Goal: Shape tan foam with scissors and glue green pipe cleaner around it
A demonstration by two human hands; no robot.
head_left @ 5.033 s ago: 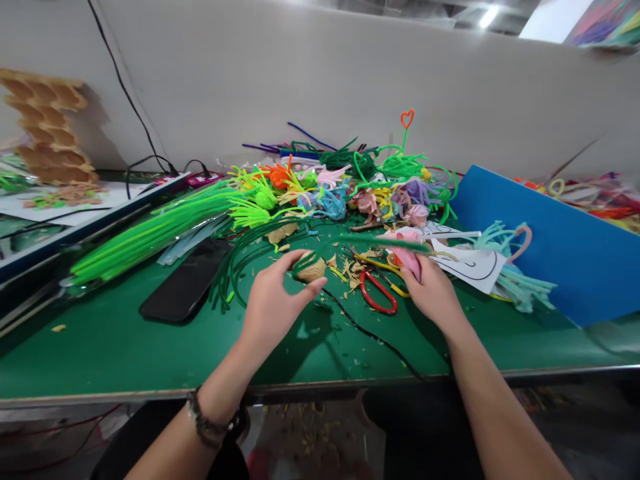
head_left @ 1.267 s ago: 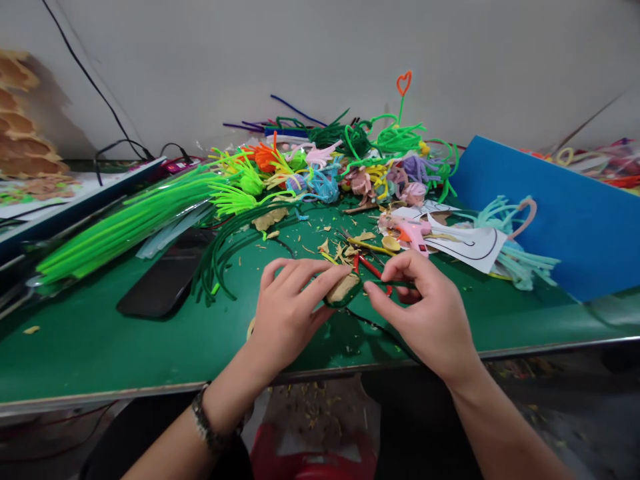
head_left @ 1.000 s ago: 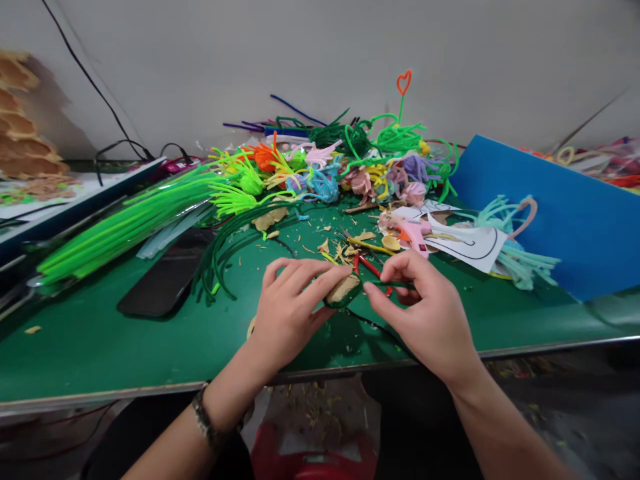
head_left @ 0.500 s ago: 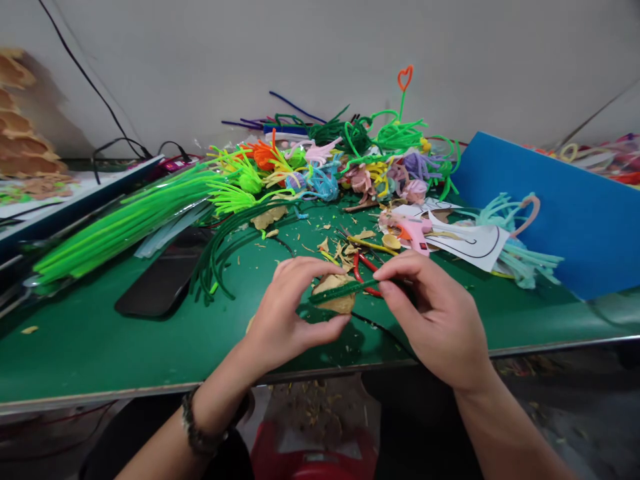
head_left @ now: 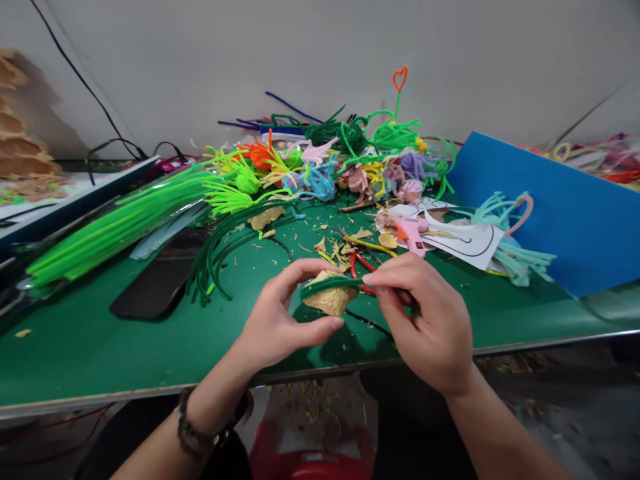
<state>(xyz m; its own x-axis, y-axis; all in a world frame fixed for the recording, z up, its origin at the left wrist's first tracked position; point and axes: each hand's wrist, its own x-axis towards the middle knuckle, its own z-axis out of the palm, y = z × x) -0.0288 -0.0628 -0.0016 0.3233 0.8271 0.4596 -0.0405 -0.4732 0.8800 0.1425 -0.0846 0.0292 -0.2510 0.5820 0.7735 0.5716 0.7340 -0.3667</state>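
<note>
My left hand [head_left: 285, 313] curls around a tan, wrinkled, shell-like piece [head_left: 330, 303], index finger along its top and thumb under it. A dark green pipe cleaner [head_left: 325, 285] lies bent across the front of this piece. Its right end is pinched between the thumb and fingertips of my right hand [head_left: 425, 313]. Behind my hands, red-handled pliers [head_left: 354, 265] rest on the green table [head_left: 200, 353] among tan scraps. A bundle of dark green pipe cleaners [head_left: 213, 260] lies to the left of them.
Bright green pipe cleaners in a clear bag [head_left: 120, 223] and a black phone [head_left: 153, 280] lie left. Bundled coloured pipe cleaners [head_left: 320, 177] pile up along the wall. On the right are a pink glue gun [head_left: 413, 233], paper cutouts [head_left: 463, 240] and a blue board [head_left: 550, 213].
The green pipe cleaner, straighter before, now curves across the tan piece, which has tilted to show more of its wrinkled side. My right hand has shifted slightly left. The whole view has shifted slightly.
</note>
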